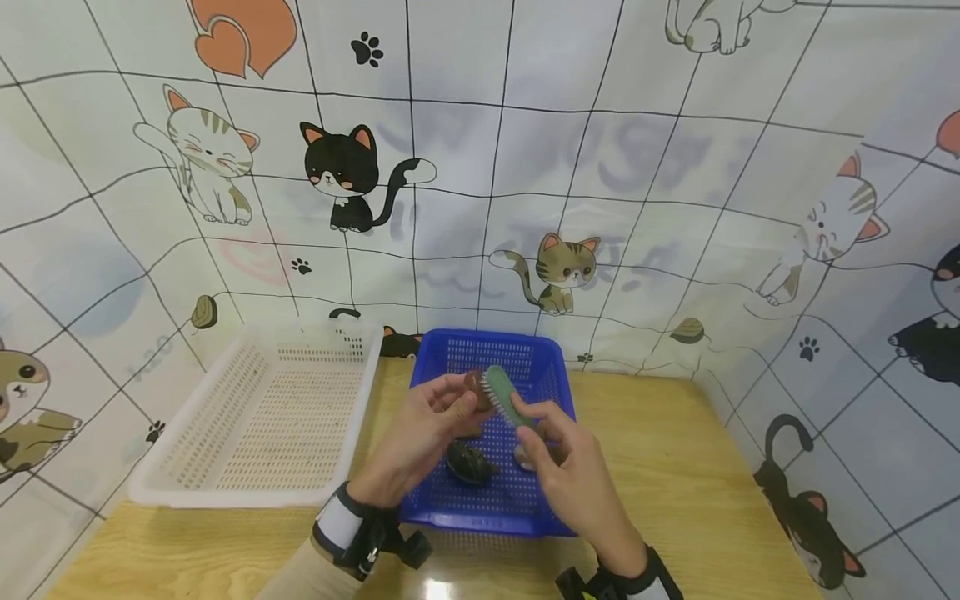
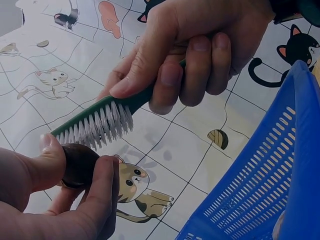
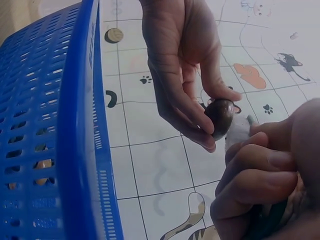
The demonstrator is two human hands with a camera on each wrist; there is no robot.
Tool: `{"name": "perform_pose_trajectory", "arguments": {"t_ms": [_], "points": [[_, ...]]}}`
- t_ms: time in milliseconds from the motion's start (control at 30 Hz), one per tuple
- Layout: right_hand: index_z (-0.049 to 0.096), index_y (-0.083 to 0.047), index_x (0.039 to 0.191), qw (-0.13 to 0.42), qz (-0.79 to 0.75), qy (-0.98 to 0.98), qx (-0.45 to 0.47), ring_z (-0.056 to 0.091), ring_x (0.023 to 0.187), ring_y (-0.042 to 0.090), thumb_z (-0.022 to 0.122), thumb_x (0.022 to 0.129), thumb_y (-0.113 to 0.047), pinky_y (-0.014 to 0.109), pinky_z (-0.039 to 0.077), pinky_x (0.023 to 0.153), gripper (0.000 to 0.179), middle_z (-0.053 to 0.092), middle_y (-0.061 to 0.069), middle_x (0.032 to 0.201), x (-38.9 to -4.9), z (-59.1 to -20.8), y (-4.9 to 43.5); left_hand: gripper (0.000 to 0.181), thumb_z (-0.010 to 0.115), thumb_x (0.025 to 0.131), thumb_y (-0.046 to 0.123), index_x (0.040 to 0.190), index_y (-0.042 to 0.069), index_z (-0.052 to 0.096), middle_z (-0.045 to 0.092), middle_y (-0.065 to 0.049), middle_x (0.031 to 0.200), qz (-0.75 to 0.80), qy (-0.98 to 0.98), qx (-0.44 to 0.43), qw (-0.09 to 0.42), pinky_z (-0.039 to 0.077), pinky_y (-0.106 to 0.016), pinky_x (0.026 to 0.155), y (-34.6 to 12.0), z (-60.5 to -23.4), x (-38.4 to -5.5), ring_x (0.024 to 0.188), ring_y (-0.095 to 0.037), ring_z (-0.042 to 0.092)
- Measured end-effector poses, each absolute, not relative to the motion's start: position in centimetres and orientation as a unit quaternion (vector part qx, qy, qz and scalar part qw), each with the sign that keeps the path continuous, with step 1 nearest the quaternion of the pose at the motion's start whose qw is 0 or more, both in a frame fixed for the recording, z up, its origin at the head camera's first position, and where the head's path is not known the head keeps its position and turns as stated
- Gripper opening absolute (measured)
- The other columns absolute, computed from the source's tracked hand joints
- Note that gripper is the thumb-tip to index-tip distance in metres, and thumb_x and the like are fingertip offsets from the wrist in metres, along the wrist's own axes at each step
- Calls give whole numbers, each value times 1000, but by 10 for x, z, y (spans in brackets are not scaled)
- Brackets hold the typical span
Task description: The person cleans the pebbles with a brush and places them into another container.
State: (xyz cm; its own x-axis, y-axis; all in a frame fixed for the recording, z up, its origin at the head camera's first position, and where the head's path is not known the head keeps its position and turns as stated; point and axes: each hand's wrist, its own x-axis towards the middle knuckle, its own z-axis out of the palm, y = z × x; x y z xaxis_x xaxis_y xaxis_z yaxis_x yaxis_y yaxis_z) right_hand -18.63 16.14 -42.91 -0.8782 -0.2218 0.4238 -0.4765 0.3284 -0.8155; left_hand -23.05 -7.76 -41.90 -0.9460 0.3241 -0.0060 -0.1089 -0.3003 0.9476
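Over the blue basket (image 1: 517, 523), my left hand (image 1: 420, 425) pinches a glossy, rounded dark brown object (image 2: 79, 165) between thumb and fingers. It looks like a smooth stone or shell. My right hand (image 1: 573, 471) grips the handle of a green scrub brush (image 1: 504, 397). White bristles (image 2: 102, 125) face the brown object and meet its upper edge in the left wrist view. Below the hands, a dark green shell-like object (image 1: 470, 464) lies in the basket. A pale rounded object (image 1: 524, 457) is partly hidden by the right hand.
To the left stands a larger white plastic basket (image 1: 247, 497) with perforated sides and bottom. Both baskets rest on a wood-grain table (image 1: 645, 467). A cat-patterned sheet (image 1: 465, 167) covers the wall behind and at the sides.
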Motion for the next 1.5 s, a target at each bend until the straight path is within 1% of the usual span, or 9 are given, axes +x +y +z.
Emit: {"name": "perform_pose_trajectory", "arguments": {"t_ms": [167,400,600,733,833,1033,1200,1333,1500], "points": [[77,-11,143,143,539,-796,236,76,83,6,66,119,-8,29,74,80,27,87,9,107,-185,-430,160,32,67,119,11,148,-1,68,78,-10,142,802,576,88,135,67,-37,115,-78,-418,-231,124,-16,84],[80,-8,143,187,524,-788,264,66,72,6,71,113,1,26,64,64,32,74,0,82,-180,-430,156,26,74,115,8,139,0,72,83,0,124,787,596,89,132,68,-32,104,-75,-423,-230,116,-18,84],[81,-11,139,211,515,-790,257,69,74,4,73,113,0,27,68,66,29,81,-1,88,-179,-427,154,25,77,110,-1,135,0,73,83,1,119,788,590,115,130,71,-33,109,-74,-424,-229,116,-15,82],[81,-12,140,204,525,-792,236,71,75,3,72,114,-4,26,67,67,28,88,6,101,-181,-426,157,32,84,108,8,137,0,73,83,-1,122,792,584,123,132,70,-35,112,-75,-423,-228,116,-16,84],[81,-13,140,191,535,-795,215,66,72,4,72,115,-7,23,60,63,27,90,10,113,-182,-426,160,40,90,104,23,136,4,75,84,-2,124,798,574,126,129,70,-34,111,-76,-423,-228,116,-17,85],[82,-13,140,174,546,-790,219,63,70,6,72,115,-7,24,59,63,27,78,2,85,-180,-426,161,46,93,96,39,129,11,77,83,-2,123,832,528,133,108,69,-36,115,-79,-421,-229,120,-17,85],[81,-8,139,180,555,-772,253,67,75,7,71,114,1,24,63,66,29,77,5,88,-176,-427,156,42,92,98,38,128,12,77,82,0,126,833,527,124,112,67,-36,119,-80,-421,-229,124,-15,80],[81,-6,138,196,548,-765,275,57,70,2,72,112,4,23,57,59,30,63,4,79,-173,-426,151,29,91,102,31,123,14,80,84,2,123,817,554,114,108,70,-34,110,-81,-421,-229,118,-15,80],[82,-7,135,219,544,-761,276,62,70,6,73,110,6,22,59,60,29,76,6,86,-174,-424,150,22,89,105,14,125,10,79,86,0,118,789,592,123,111,71,-32,100,-80,-423,-229,110,-16,83]]}}
